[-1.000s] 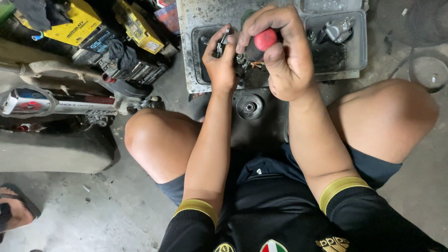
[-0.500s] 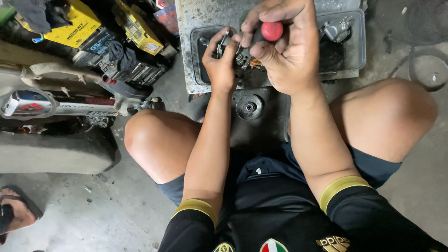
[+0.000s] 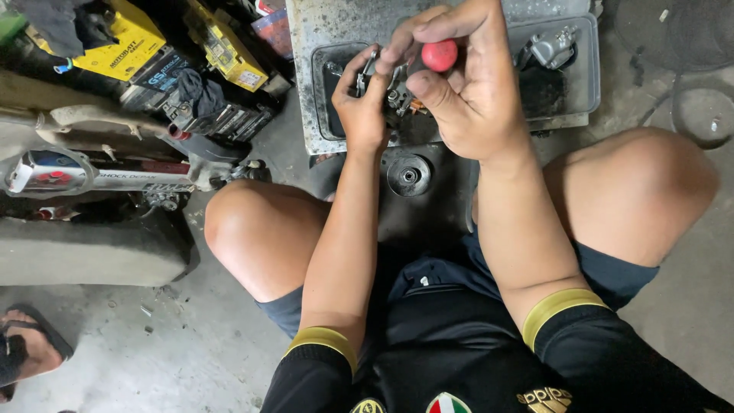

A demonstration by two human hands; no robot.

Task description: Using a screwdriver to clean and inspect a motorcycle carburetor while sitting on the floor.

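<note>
Above the tray [image 3: 585,92], the left hand [image 3: 363,111] grips a small metal part [image 3: 394,92]; the right hand [image 3: 470,92] clasps a red-handled tool [image 3: 440,55] against it. A pulley [image 3: 409,174] lies below the tray.

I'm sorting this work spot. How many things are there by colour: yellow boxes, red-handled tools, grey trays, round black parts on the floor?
Yellow battery boxes: 2
Red-handled tool, held in the right hand: 1
Grey tray: 1
Round black part on the floor: 1
Small metal part in the left hand: 1
Total: 6
</note>
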